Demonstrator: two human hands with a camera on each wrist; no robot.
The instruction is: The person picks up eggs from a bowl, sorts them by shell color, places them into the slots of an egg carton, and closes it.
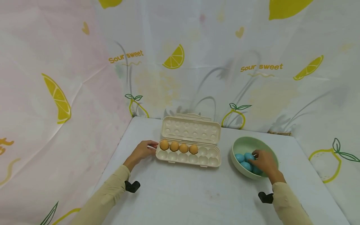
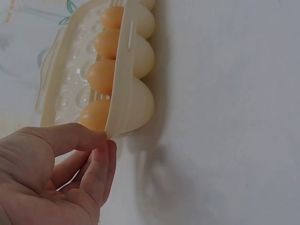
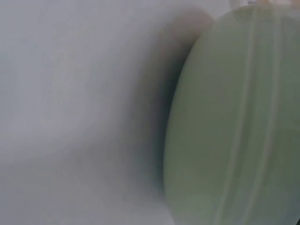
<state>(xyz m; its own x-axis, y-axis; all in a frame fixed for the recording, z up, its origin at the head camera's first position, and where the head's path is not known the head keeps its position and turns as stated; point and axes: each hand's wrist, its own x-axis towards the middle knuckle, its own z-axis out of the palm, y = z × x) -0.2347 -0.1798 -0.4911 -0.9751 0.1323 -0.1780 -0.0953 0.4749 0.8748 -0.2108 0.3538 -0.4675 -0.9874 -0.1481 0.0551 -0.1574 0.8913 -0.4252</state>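
Note:
An open cream egg carton (image 1: 180, 162) lies on the table, its lid tipped back. Several brown eggs (image 1: 174, 146) fill the left part of its back row; the front row's cups hold none. With thumb and fingertips, my left hand (image 1: 142, 150) pinches the carton's left end, seen close up in the left wrist view. To the right stands a pale green bowl (image 1: 250, 143) with several blue eggs (image 1: 239, 157) inside. My right hand (image 1: 265, 162) reaches into it, thumb and fingers about one blue egg (image 1: 249, 156). Only the bowl's outer wall (image 3: 211, 122) shows in the right wrist view; that hand is hidden there.
A white-covered table (image 1: 180, 193) carries the carton and bowl, which stand apart with a gap between them. Behind and at both sides hangs a lemon-printed cloth (image 1: 197, 84), close behind the carton's raised lid.

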